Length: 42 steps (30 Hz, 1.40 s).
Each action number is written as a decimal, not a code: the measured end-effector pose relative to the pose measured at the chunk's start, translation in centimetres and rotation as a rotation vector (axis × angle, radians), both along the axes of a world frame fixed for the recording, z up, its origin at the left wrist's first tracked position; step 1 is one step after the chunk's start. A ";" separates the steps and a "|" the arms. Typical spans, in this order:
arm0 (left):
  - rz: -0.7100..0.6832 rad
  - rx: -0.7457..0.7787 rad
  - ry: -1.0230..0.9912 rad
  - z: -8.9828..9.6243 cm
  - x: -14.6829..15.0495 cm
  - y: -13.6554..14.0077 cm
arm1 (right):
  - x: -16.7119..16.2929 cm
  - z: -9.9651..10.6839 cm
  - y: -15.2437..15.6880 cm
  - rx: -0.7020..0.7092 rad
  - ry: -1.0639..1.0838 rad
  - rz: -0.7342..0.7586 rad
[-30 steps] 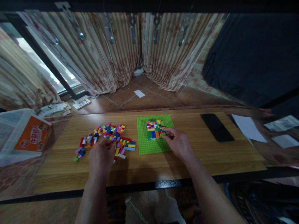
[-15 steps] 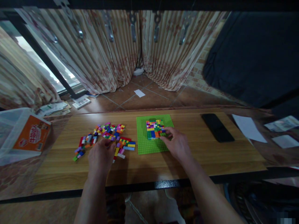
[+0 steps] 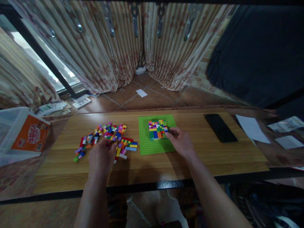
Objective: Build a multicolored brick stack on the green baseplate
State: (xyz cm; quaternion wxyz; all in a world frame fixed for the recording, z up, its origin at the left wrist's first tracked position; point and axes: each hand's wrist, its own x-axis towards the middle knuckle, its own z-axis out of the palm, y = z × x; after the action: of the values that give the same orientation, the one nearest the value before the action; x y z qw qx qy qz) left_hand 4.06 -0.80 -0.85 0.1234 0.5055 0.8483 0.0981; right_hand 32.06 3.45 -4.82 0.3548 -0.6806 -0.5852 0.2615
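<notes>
My left hand (image 3: 101, 158) is over the near side of a pile of loose toy bricks (image 3: 121, 136). Its fingers are curled together, and whatever is between them is hidden. Right of the pile lies a green studded baseplate (image 3: 145, 147), bearing a square build of many-coloured toy bricks (image 3: 156, 129). At the right edge of that build is my right hand (image 3: 181, 143), its thumb and index finger closed against the bricks there.
A black phone (image 3: 220, 128) lies on the wooden table (image 3: 199, 161), toward the right. Beyond the left end stands a clear plastic box (image 3: 9, 126) with an orange label. Papers (image 3: 251, 128) lie past the right end, and curtains (image 3: 118, 63) hang behind.
My right thumb has moved up the build's edge, closer to the index finger. My left hand stays over the loose bricks. The whole view has shifted slightly.
</notes>
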 end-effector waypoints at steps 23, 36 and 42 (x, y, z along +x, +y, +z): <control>-0.058 0.000 0.004 -0.1 0.0 -0.1 | -0.5 -0.7 0.9 -0.077 0.135 -0.008; -0.028 -0.026 -0.008 0.0 -0.1 0.2 | 0.5 0.8 0.7 -0.067 0.498 -0.141; -0.004 0.044 -0.061 -0.5 -0.7 -0.1 | -1.2 1.7 0.0 0.104 0.488 -0.134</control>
State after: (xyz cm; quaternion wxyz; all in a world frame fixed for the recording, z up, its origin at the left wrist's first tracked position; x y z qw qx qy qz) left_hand 3.36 -0.86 -1.36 0.1380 0.5066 0.8408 0.1318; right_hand 30.87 3.48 -3.16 0.5364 -0.6155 -0.4487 0.3634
